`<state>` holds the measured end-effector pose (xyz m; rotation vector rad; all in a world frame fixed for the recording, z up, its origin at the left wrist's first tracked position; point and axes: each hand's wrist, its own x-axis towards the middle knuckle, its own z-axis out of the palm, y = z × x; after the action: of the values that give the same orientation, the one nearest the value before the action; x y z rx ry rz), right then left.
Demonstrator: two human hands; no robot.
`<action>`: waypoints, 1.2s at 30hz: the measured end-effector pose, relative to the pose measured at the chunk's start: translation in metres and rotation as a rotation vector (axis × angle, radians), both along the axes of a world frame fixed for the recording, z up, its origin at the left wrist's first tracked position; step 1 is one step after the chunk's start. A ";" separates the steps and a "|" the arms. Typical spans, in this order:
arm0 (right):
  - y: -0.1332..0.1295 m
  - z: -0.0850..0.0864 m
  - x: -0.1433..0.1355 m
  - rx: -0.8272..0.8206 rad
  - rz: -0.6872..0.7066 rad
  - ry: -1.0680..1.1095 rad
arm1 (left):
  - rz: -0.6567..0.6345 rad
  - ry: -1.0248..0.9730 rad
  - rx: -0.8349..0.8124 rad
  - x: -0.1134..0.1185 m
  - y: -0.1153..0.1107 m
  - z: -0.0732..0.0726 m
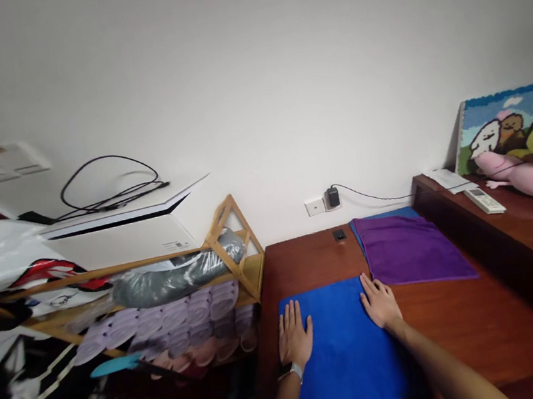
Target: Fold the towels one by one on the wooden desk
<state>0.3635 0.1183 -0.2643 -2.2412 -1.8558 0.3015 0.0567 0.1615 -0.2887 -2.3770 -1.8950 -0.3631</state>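
A blue cloth (346,355) lies spread flat on the reddish-brown wooden table (306,260). My left hand (295,336), with a watch on its wrist, rests flat on the cloth's left edge, fingers stretched out. On the upper right part of the same cloth lies my right hand (380,301), palm down with fingers extended. Beyond it, a purple cloth (411,251) sits on top of another blue cloth (403,212), which shows only along its back and left edges.
Left of the table stands a wooden rack (241,250) bearing a white box (126,238) and lilac slippers (179,318). A raised ledge on the right holds a remote control (485,200), a pink plush toy (530,174) and a picture (500,125). A black charger (333,197) is plugged into the wall.
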 end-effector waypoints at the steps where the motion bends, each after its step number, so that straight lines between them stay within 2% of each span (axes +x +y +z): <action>1: 0.000 0.000 0.000 0.005 0.010 0.001 | 0.001 0.002 0.002 0.000 0.000 0.000; 9: 0.004 -0.003 0.002 -0.001 0.046 0.033 | -0.010 0.000 0.017 -0.002 0.003 -0.001; 14: 0.005 -0.001 0.001 0.006 0.042 0.063 | 0.006 0.059 0.012 -0.003 0.001 0.009; 16: 0.006 0.000 0.000 0.015 0.035 0.080 | -0.050 0.083 0.033 0.005 0.000 0.014; 18: 0.007 0.001 0.000 0.022 0.031 0.096 | -0.154 0.082 0.076 0.028 -0.001 0.019; 20: 0.008 0.001 0.000 0.027 0.032 0.104 | -0.259 0.057 0.100 0.065 -0.002 0.021; 24: 0.009 0.001 0.001 0.035 0.037 0.108 | -0.417 0.039 -0.011 0.144 -0.004 0.015; 26: 0.011 -0.001 0.001 0.041 0.031 0.111 | -0.422 0.048 -0.062 0.159 -0.001 0.009; 27: 0.012 -0.002 0.001 0.044 0.025 0.112 | -0.395 0.053 -0.072 0.156 0.002 0.007; 29: 0.013 -0.002 0.000 0.047 0.014 0.112 | -0.299 0.065 -0.067 0.131 0.011 0.002; 33: 0.011 0.001 0.000 0.038 0.016 0.114 | -0.047 0.080 0.015 0.035 0.027 -0.004; 36: 0.008 0.003 0.000 0.024 0.016 0.112 | 0.005 0.063 0.074 -0.021 0.028 -0.007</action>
<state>0.3636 0.1264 -0.2616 -2.1488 -1.8110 0.3969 0.0360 0.1891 -0.2955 -2.3084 -1.8279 -0.3473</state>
